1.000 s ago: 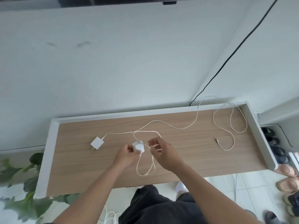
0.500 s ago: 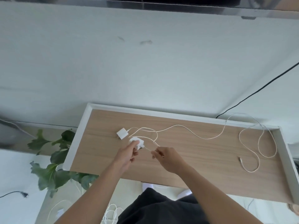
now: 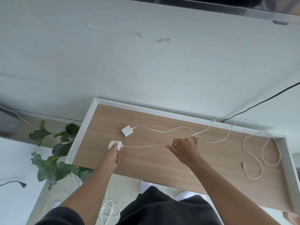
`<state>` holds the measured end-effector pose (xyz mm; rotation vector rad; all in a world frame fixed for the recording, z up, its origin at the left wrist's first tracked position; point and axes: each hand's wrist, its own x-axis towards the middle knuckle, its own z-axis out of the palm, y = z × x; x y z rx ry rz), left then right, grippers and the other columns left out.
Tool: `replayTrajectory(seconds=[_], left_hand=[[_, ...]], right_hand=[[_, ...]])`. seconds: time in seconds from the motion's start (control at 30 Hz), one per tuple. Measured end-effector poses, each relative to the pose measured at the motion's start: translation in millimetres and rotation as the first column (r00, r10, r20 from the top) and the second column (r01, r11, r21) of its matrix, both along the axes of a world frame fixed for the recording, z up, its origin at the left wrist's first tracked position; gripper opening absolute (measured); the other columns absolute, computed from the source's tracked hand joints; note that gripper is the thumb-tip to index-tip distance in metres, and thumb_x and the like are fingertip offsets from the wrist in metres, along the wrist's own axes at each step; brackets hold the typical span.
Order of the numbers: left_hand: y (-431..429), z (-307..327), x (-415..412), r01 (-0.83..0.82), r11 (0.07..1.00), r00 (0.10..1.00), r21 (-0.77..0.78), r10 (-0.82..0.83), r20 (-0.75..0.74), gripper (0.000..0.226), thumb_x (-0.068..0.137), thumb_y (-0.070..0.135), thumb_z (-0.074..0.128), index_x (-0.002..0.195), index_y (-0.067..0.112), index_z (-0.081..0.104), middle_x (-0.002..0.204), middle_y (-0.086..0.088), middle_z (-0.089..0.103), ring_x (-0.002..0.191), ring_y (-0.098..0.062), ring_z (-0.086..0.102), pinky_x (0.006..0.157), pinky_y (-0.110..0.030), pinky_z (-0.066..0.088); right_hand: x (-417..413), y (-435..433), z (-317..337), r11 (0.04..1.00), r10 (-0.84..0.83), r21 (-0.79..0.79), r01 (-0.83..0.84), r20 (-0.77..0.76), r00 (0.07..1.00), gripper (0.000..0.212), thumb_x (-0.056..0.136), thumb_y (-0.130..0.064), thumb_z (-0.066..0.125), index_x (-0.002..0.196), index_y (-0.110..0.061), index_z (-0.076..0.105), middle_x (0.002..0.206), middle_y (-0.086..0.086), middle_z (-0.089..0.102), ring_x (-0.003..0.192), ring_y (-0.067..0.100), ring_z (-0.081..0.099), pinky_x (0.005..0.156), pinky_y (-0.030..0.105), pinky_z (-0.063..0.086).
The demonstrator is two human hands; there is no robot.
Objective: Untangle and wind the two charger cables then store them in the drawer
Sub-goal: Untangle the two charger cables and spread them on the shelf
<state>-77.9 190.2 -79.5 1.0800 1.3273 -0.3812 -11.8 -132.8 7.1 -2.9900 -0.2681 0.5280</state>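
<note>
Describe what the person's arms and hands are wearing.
The left hand and right hand are bare: no gloves, rings or watch visible. Forearms are uncovered. A dark short sleeve covers the left upper arm; no sleeve shows on the right arm.

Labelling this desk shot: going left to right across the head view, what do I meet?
Plant, held charger brick, second charger brick, taut cable, right hand, loose connector.

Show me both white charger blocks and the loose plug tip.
far charger block (image 3: 127,130), head view, top face
near charger block (image 3: 111,144), head view, bare left corner
loose plug tip (image 3: 242,164), head view, connector end
</note>
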Motion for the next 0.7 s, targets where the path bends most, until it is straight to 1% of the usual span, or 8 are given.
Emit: replayTrajectory(seconds=[0.1, 0.17, 0.27, 0.33, 0.43, 0.53, 0.6, 0.7], left_hand=[[5, -15, -9, 0.02, 0.998, 1.0, -0.053, -0.02, -0.009, 0.027, 0.111, 0.047, 0.06, 0.114, 0.021, 0.067, 0.11, 0.009, 0.075, 0.077, -0.008, 0.059, 0.06, -0.023, 0.035], [5, -23, -12, 0.039, 0.993, 0.999, -0.112, -0.04, -0.001, 0.034, 0.114, 0.048, 0.053, 0.12, 0.018, 0.067, 0.106, 0.004, 0.076, 0.075, -0.01, 0.059, 0.057, -0.023, 0.035], [-5, -17, -13, 0.209, 0.973, 0.972, -0.096, -0.217, -0.09, 0.055, 0.115, 0.055, 0.036, 0.097, 0.011, 0.065, 0.077, -0.004, 0.068, 0.058, -0.017, 0.054, 0.043, -0.023, 0.032], [-21, -2, -10, 0.39, 0.921, 0.912, 0.004, -0.385, -0.143, 0.054, 0.114, 0.049, 0.031, 0.08, 0.015, 0.055, 0.066, -0.005, 0.059, 0.053, -0.022, 0.056, 0.049, -0.026, 0.036], [-55, 19, -1, 0.647, 0.634, 0.707, 0.424, -0.706, -0.024, 0.034, 0.114, 0.04, 0.042, 0.096, 0.018, 0.061, 0.086, 0.0, 0.067, 0.08, -0.028, 0.068, 0.072, -0.038, 0.051], [-91, 44, 7, 0.717, 0.446, 0.328, 0.536, -0.894, 0.304, 0.023, 0.115, 0.037, 0.05, 0.132, 0.039, 0.066, 0.072, 0.009, 0.067, 0.065, -0.011, 0.064, 0.071, -0.032, 0.054], [-108, 56, 11, 0.745, 0.282, 0.109, 0.605, -0.946, 0.306, 0.02, 0.116, 0.036, 0.051, 0.121, 0.04, 0.07, 0.072, 0.005, 0.072, 0.059, -0.009, 0.064, 0.068, -0.033, 0.058], [-116, 59, 19, 0.658, 0.152, 0.098, 0.737, -0.988, 0.116, 0.025, 0.112, 0.031, 0.051, 0.092, 0.036, 0.064, 0.068, 0.011, 0.068, 0.062, -0.011, 0.064, 0.069, -0.04, 0.056]], right_hand=[[-4, -7, 5, 1.0, 0.016, -0.001, -0.016, -0.04, 0.999, 0.039, 0.106, -0.064, 0.052, 0.106, -0.034, 0.077, 0.103, -0.01, 0.08, 0.111, 0.016, 0.07, 0.102, 0.049, 0.029], [-9, -9, 6, 0.998, 0.058, -0.014, -0.059, -0.044, 0.997, 0.035, 0.109, -0.06, 0.05, 0.11, -0.035, 0.075, 0.103, -0.012, 0.078, 0.116, 0.014, 0.067, 0.105, 0.052, 0.026], [-16, -8, 4, 0.998, 0.057, 0.008, -0.057, -0.057, 0.997, 0.035, 0.11, -0.059, 0.047, 0.113, -0.036, 0.073, 0.106, -0.011, 0.079, 0.114, 0.014, 0.071, 0.119, 0.054, 0.019], [-18, -8, 1, 0.997, 0.06, 0.042, -0.058, -0.049, 0.997, 0.036, 0.11, -0.059, 0.047, 0.114, -0.035, 0.074, 0.107, -0.01, 0.08, 0.109, 0.016, 0.074, 0.123, 0.052, 0.021], [-20, -5, -2, 0.982, 0.095, 0.163, -0.093, -0.006, 0.995, 0.034, 0.11, -0.056, 0.053, 0.111, -0.032, 0.076, 0.102, -0.009, 0.081, 0.098, 0.02, 0.075, 0.118, 0.05, 0.038], [-22, -3, 1, 0.933, 0.118, 0.345, -0.099, -0.037, 0.992, 0.029, 0.111, -0.047, 0.057, 0.109, -0.024, 0.076, 0.1, -0.006, 0.08, 0.092, 0.025, 0.073, 0.089, 0.041, 0.053], [-21, -3, 6, 0.911, 0.111, 0.408, -0.062, -0.098, 0.989, 0.028, 0.111, -0.042, 0.056, 0.109, -0.022, 0.075, 0.101, -0.004, 0.079, 0.092, 0.026, 0.071, 0.081, 0.042, 0.054], [-20, -16, 7, 0.901, 0.051, 0.433, 0.011, -0.132, 0.99, 0.024, 0.11, -0.041, 0.058, 0.106, -0.024, 0.075, 0.095, -0.006, 0.078, 0.089, 0.024, 0.071, 0.081, 0.044, 0.057]])
